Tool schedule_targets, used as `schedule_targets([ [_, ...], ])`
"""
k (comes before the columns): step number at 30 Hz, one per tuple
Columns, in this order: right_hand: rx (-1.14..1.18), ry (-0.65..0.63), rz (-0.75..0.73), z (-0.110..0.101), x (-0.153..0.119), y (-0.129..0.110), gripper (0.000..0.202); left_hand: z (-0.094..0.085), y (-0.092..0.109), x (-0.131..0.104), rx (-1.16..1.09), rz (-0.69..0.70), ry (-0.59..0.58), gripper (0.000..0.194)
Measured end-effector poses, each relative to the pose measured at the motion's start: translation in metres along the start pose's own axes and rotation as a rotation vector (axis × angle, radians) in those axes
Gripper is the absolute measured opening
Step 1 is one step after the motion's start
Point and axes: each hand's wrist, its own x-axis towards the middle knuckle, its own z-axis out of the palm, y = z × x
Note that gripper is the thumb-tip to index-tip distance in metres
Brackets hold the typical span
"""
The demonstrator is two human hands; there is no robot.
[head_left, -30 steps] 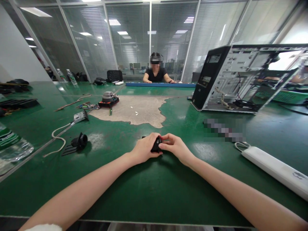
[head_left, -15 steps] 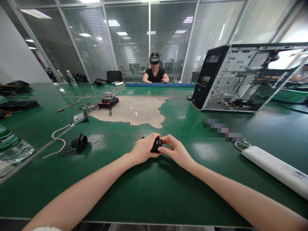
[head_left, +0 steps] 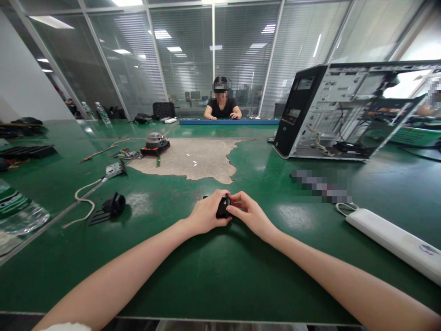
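Observation:
A small black part [head_left: 222, 208] is between my two hands, just above the green tabletop [head_left: 220, 276] at the middle of the view. My left hand [head_left: 206, 214] wraps round its left side, with the thumb and fingers closed on it. The fingertips of my right hand [head_left: 248, 211] pinch the right side of the same part. Its far side and underside are hidden by my fingers. A black bracket with a round piece [head_left: 115, 204] lies to the left of my left hand.
An open computer case [head_left: 303, 112] stands at the back right. A white power strip [head_left: 392, 241] lies at the right, a clear bottle [head_left: 20, 209] at the left. Beyond a torn brown sheet [head_left: 206, 156], a person [head_left: 222, 105] sits across the table.
The fingers of my right hand have shifted slightly on the black part, which looks turned a little. My left hand has barely moved.

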Motion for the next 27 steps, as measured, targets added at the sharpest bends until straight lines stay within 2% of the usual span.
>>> schedule_targets([
  [11,0.075,-0.03,0.004,-0.0008,-0.0022,-0.0026,0.017,-0.0003,0.003,0.0002,0.037,-0.029,0.008,0.053],
  [16,0.03,0.008,0.016,-0.0006,0.0022,0.0,0.024,-0.0008,0.0014,0.0003,0.042,0.003,-0.005,0.06],
  [22,0.073,-0.057,0.014,-0.0009,-0.0023,-0.008,0.025,0.0001,0.0004,0.0,0.045,-0.019,-0.009,0.056],
  [27,0.094,-0.043,0.046,0.0,-0.0005,-0.0074,0.022,0.0001,0.0005,-0.0006,0.027,-0.019,0.001,0.055],
])
